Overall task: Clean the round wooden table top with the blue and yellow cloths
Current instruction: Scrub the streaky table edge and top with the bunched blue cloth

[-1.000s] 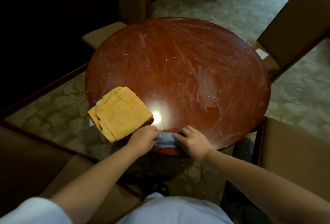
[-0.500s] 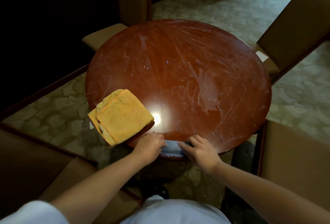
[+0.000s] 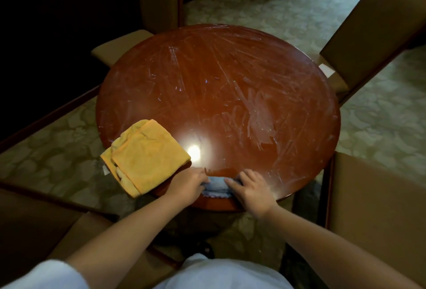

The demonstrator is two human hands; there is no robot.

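The round wooden table top [image 3: 219, 95] is reddish brown and streaked with pale smears. A folded yellow cloth [image 3: 145, 157] lies on its near left edge and overhangs the rim. A small blue cloth [image 3: 216, 186] sits bunched at the near edge between my hands. My left hand [image 3: 186, 185] grips the left end of the blue cloth with curled fingers. My right hand [image 3: 250, 190] holds its right end, fingers bent over it. Most of the blue cloth is hidden under my hands.
Tan upholstered chairs stand around the table: one at the far left [image 3: 119, 44], one at the far right [image 3: 373, 33], one near right [image 3: 378, 215], one near left [image 3: 34, 231]. A bright light reflection [image 3: 193, 151] shines beside the yellow cloth. Patterned carpet [image 3: 380, 118] covers the floor.
Both hands have stayed on the blue cloth at the near edge. The view has shifted slightly; the hands and cloth sit a little lower in it than one second ago.
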